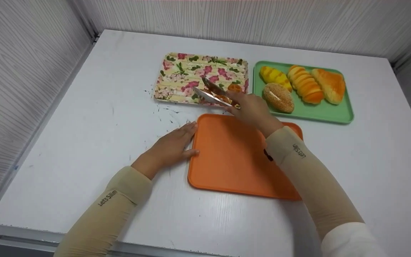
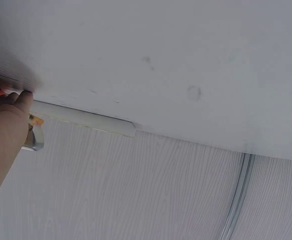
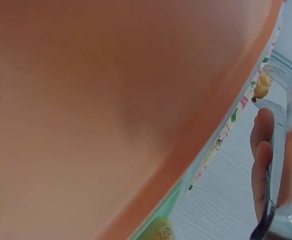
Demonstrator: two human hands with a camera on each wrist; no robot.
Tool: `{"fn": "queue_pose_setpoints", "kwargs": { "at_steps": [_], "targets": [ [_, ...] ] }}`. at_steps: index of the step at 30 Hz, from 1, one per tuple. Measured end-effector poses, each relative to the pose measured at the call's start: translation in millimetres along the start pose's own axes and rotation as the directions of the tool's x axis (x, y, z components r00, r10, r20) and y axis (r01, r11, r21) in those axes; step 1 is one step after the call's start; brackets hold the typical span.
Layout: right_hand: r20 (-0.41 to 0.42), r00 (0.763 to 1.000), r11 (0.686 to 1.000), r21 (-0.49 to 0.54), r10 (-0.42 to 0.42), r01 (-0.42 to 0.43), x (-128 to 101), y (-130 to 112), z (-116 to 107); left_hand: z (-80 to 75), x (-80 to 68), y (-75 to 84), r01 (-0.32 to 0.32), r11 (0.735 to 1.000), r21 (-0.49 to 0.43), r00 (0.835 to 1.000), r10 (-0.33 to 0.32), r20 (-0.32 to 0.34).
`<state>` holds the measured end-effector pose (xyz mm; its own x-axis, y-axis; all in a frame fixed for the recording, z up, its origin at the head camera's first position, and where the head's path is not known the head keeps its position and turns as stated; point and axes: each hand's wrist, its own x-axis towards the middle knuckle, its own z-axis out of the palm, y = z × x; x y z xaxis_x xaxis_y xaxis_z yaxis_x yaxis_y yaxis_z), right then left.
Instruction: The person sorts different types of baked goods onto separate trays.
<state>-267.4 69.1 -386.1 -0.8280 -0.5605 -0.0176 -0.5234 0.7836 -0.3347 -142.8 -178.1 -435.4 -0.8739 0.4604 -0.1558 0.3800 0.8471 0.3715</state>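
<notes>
Only our head view showed our left hand (image 1: 171,146) spread flat against the orange tray (image 1: 234,160); our right hand (image 1: 252,109) gripped tongs (image 1: 211,93).

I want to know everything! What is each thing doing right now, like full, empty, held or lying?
left hand: flat, touching orange tray's edge
right hand: gripping tongs
tongs: held, tips apart over floral tray
orange tray: empty
floral tray: one small bun
green tray: four breads
</notes>
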Motion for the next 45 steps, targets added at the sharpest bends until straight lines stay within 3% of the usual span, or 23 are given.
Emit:
{"fn": "queue_pose_setpoints", "kwargs": {
  "at_steps": [10, 27, 37, 45],
  "targets": [
    [0.022, 0.998, 0.997, 0.051, 0.057, -0.058, 1.8, 1.0, 3.5, 0.8, 1.4, -0.5, 0.006, 1.0, 0.002, 1.0, -0.006, 0.01],
    [-0.131, 0.979, 0.976, 0.172, 0.158, -0.135, -14.9, 5.3, -7.6, -1.0, 1.4, 2.5, 0.04, 0.999, -0.007, 0.999, -0.04, 0.013],
    [-0.204, 0.947, 0.958, 0.196, 0.25, -0.211, -32.0, 29.2, -22.8, -1.1, 1.2, 2.0, 0.014, 1.0, -0.013, 1.0, -0.014, 0.006],
    [-0.34, 0.899, 0.95, 0.238, 0.276, -0.201, -53.3, 56.8, -39.2, -0.2, 1.6, 1.1, 0.016, 1.0, -0.012, 1.0, -0.016, -0.002]
  ]
}}
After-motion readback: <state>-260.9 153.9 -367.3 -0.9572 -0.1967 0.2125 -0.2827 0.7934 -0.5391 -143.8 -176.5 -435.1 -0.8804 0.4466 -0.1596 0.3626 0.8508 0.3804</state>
